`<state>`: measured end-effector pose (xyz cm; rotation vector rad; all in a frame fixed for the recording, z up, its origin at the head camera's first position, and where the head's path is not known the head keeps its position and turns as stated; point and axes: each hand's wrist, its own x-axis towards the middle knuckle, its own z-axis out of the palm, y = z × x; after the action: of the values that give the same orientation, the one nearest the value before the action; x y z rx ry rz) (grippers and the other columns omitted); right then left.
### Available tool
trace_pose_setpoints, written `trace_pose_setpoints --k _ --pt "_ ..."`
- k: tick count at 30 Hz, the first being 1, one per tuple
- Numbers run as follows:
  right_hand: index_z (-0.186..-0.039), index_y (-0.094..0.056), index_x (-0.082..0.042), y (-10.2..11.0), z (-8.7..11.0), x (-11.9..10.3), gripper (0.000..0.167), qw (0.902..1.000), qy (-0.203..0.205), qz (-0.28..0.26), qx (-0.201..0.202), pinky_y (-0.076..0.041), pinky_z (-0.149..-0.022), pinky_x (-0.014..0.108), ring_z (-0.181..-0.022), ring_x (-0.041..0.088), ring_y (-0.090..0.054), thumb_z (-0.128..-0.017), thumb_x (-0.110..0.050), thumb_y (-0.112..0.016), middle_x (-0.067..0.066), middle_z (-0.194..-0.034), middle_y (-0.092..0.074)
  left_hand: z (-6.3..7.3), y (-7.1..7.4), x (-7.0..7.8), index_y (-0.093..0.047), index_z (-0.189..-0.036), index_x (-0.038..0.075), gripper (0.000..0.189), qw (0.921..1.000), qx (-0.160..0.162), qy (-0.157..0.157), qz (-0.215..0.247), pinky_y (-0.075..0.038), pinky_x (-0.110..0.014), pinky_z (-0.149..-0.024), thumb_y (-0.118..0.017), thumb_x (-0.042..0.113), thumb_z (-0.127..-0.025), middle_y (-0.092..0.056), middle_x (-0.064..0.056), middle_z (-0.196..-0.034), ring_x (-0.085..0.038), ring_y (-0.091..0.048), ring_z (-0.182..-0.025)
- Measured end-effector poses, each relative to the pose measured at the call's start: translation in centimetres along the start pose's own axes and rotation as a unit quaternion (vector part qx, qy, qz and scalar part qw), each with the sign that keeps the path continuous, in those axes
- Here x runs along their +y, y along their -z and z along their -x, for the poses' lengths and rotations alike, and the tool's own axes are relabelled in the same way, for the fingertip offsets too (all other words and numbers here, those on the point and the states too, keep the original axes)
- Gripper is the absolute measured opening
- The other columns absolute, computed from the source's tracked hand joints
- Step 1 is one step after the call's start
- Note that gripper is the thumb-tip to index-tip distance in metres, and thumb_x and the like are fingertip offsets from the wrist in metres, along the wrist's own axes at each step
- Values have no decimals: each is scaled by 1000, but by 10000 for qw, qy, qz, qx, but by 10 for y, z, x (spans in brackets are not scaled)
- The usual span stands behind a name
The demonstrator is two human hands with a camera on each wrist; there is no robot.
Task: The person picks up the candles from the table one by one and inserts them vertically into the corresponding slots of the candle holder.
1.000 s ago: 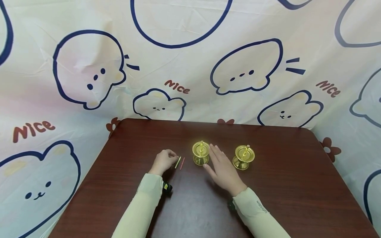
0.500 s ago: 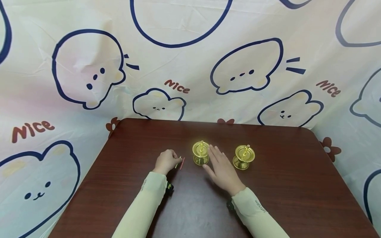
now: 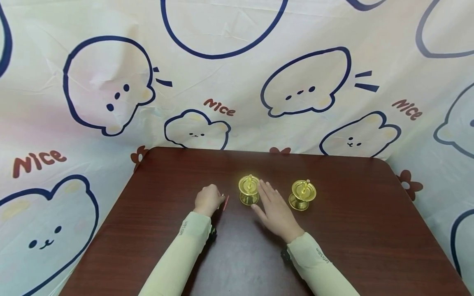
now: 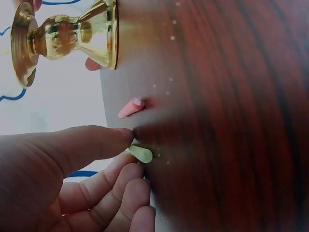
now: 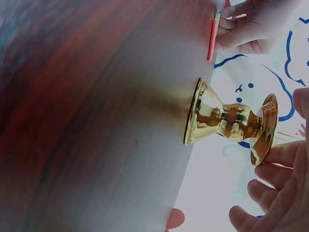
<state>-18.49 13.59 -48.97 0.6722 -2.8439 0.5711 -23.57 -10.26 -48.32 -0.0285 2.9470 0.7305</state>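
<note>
My left hand (image 3: pixel 209 200) is low over the table, thumb and forefinger pinching a thin yellow-green candle (image 4: pixel 142 154). The head view mostly hides that candle behind the fingers. Just right of it a thin pink candle (image 3: pixel 226 203) lies on the table, also seen in the left wrist view (image 4: pixel 131 107). My right hand (image 3: pixel 275 211) has its fingers extended beside a gold candlestick (image 3: pixel 249 190), near its dish rim; whether they touch is unclear. That candlestick (image 5: pixel 231 121) stands upright. Another gold candlestick (image 3: pixel 302 195) stands to the right of the right hand.
Both candlesticks stand on a dark reddish-brown wooden table (image 3: pixel 352 230) with rounded far corners. Behind it hangs a pale cloth (image 3: pixel 252 82) printed with blue cartoon outlines.
My left hand has moved slightly right and closed over the yellow-green candle, covering most of it. The right hand and both candlesticks stay in place.
</note>
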Motion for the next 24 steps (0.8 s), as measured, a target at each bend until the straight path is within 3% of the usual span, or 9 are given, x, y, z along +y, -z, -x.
trace_pose_setpoints --k 3,7,11,16,22,24 --pt "-157 -32 -1 -1 0 1 69 10000 9 -5 -3 -27 -119 52 -151 33 -26 -105 -42 -51 15 -164 -30 -2 -1 1 -42 -47 17 55 9998 58 -30 -182 -38 -33 -48 -73 22 -92 -38 5 -46 -17 -43 -47" --pt "-157 -30 -1 -1 0 1 69 10000 23 -15 -18 -27 -119 52 -151 34 -26 -105 -42 -51 16 -164 -29 -4 -1 3 -52 -56 14 44 9991 44 -31 -417 -46 -39 -52 -75 25 -91 -52 0 -55 -22 -53 -54" --pt "-158 -30 -1 -1 -1 1 70 10000 19 -67 -43 -27 -119 53 -151 35 -27 -105 -42 -51 16 -164 -29 -5 -2 2 -60 -60 11 37 9991 26 58 -409 -51 -43 -54 -76 27 -89 -61 -3 -61 -25 -59 -59" --pt "-158 -29 -1 -1 -1 0 71 9999 21 -117 -81 -28 -119 54 -150 35 -28 -105 -42 -51 16 -164 -29 -4 -1 -1 -59 -53 15 40 9993 73 197 -294 -48 -39 -53 -76 28 -87 -56 2 -54 -22 -57 -57" --pt "-158 -28 -1 -1 -1 1 71 9998 21 -159 -73 -28 -118 54 -149 36 -30 -105 -41 -52 17 -164 -28 -2 4 -2 -44 -42 18 53 9995 287 115 -92 -30 -31 -45 -73 25 -86 -35 7 -44 -15 -35 -47" --pt "-158 -28 0 -1 -1 1 71 9998 37 -191 -36 -29 -118 55 -149 36 -31 -105 -40 -54 17 -164 -29 -2 5 -3 -48 -44 18 48 9995 305 95 53 -30 -30 -45 -73 24 -85 -38 8 -45 -13 -35 -47"
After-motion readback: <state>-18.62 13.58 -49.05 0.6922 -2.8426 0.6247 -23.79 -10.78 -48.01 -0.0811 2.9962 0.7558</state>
